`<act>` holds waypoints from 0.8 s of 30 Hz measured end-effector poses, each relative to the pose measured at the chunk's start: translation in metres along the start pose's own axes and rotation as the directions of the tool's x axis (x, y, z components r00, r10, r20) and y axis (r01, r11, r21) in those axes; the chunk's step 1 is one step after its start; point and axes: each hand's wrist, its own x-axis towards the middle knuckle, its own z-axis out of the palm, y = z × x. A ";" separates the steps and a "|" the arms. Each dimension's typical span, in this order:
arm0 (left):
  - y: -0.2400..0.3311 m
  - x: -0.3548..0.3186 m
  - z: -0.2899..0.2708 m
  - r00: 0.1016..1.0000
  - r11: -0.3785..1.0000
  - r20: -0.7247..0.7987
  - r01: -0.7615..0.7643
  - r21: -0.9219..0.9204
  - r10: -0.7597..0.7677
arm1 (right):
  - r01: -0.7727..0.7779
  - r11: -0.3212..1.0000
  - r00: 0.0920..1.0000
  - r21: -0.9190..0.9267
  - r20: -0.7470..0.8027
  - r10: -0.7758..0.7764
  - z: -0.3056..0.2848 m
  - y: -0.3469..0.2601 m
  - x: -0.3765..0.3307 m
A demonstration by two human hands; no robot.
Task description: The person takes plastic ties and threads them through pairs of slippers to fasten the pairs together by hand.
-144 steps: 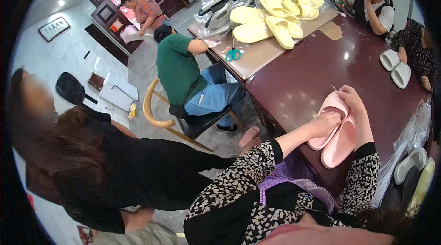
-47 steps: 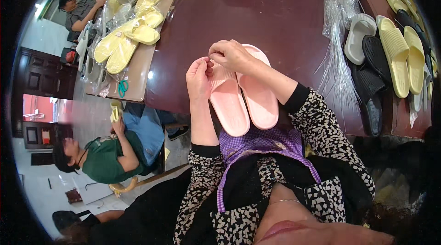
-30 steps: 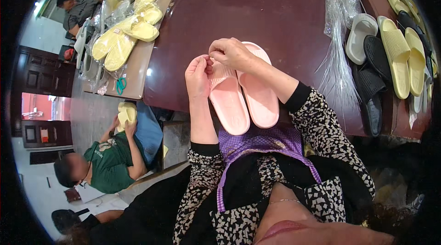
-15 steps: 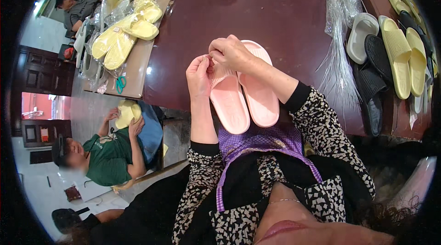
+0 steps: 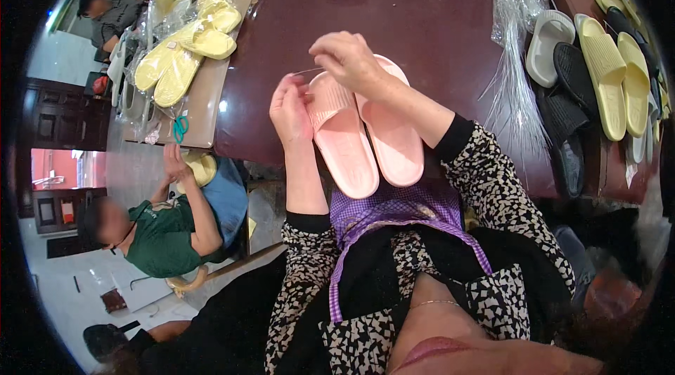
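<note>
A pair of pale pink slippers lies side by side at the table's near edge, toes pointing away from me: the left slipper (image 5: pixel 348 157) and the right slipper (image 5: pixel 394 143). My left hand (image 5: pixel 290 111) is beside the left slipper's toe, fingers pinched together. Across the toe ends reaches my right hand (image 5: pixel 346 58), its fingers curled and its wrist over the right slipper. Between the fingertips of both hands runs a thin clear strand (image 5: pixel 309 70). Whether the strand passes through the slippers is hidden by my hands.
Right of my arm lies a bundle of thin clear strands (image 5: pixel 517 93) on the dark red table (image 5: pixel 436 16). Grey, black and yellow slippers (image 5: pixel 601 72) crowd the right edge. Bagged yellow slippers (image 5: pixel 176 69) and teal scissors (image 5: pixel 181 129) sit at the left. A co-worker (image 5: pixel 165 234) sits there.
My hands have moved apart, the left one leftward and the right one slightly up, so the strand between them shows. The co-worker's arms have risen over the yellow slipper.
</note>
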 end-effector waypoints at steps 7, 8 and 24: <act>-0.008 -0.018 -0.054 0.948 0.958 -0.254 -0.125 0.257 0.192 | -0.169 0.970 0.984 0.172 0.085 0.157 -0.063 -0.023 0.014; -0.010 -0.021 -0.061 0.947 0.929 -0.243 -0.115 0.351 0.209 | -0.207 0.966 0.972 0.154 0.147 0.185 -0.073 -0.029 0.010; -0.018 -0.033 -0.050 0.973 0.808 -0.033 -0.170 0.565 0.228 | -0.446 0.808 0.508 -0.385 0.634 0.583 -0.045 -0.039 -0.062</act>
